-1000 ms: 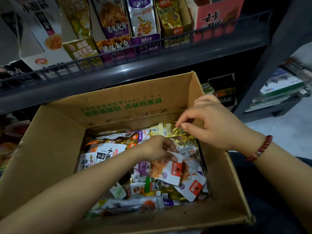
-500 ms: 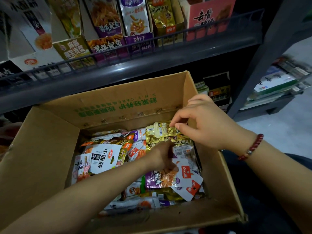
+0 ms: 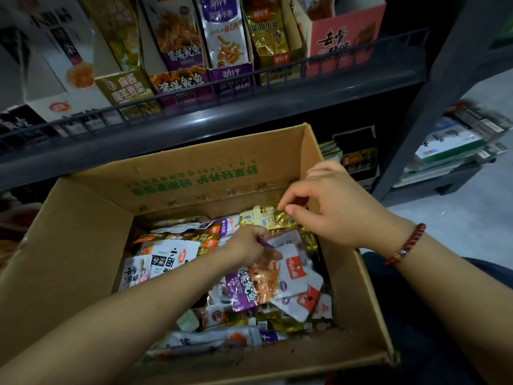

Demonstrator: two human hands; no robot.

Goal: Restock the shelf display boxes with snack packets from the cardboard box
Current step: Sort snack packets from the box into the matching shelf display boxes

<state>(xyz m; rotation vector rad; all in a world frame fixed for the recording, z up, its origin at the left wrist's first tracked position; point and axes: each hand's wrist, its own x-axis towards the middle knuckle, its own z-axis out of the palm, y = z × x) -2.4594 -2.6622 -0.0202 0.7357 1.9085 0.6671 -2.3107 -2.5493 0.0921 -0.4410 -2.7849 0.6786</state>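
Two hands work inside the box (image 3: 83,262). The left hand (image 3: 251,245) is curled round a purple packet (image 3: 251,286), probably sorting one flavour to lift out together. The right hand (image 3: 333,204) pinches the far corner of a gold packet (image 3: 266,216) at the box's far right, as if to peel it off the heap. Loose packets fill the box floor, jumbled and overlapping. Just beyond, display boxes (image 3: 180,81) stand upright behind a wire rail (image 3: 222,84) on the dark shelf (image 3: 194,126), faces outward. Right of it, pale floor (image 3: 472,218) and a low rack (image 3: 458,145) of goods.
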